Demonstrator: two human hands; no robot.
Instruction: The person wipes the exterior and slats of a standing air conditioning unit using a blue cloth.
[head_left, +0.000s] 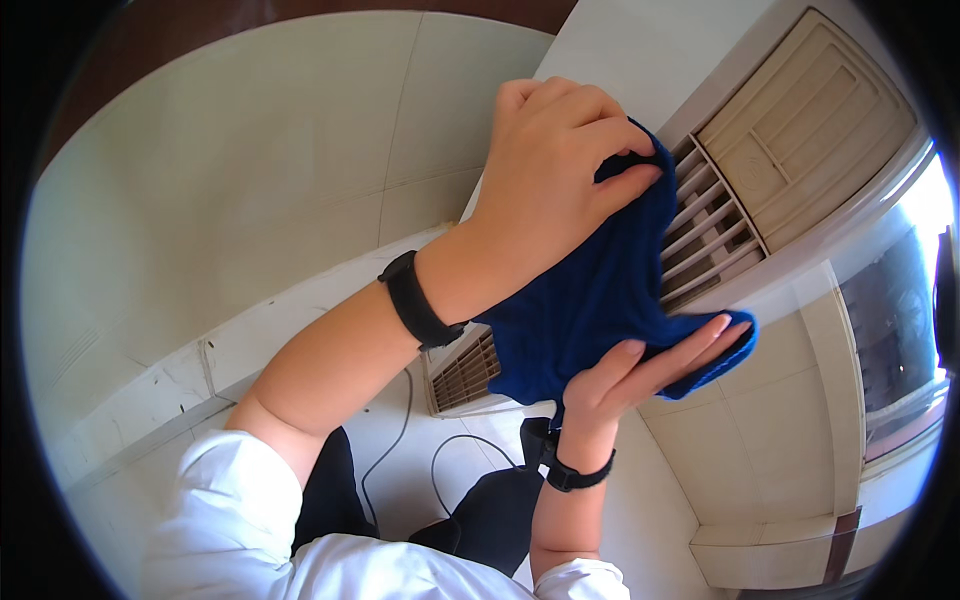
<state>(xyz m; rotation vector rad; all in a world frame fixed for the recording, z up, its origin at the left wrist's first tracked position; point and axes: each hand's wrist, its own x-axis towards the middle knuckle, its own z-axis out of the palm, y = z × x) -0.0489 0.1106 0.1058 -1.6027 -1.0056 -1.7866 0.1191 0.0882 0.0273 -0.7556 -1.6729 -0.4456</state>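
A dark blue cloth hangs spread between my hands, in front of a white floor-standing air conditioner. My left hand is raised at the upper centre and pinches the cloth's top edge between thumb and fingers. Lower and to the right, my right hand has its fingers on a folded-over corner, the thumb apart from them on the near side. Stitching shows along that corner's edge. Each wrist wears a black strap. The cloth hides part of the air conditioner's slatted vent.
Beside the slatted vent is a beige panel of the air conditioner. A lower grille shows under the cloth. Tiled wall stands at the left, a window at the right. Thin dark cables run near my legs.
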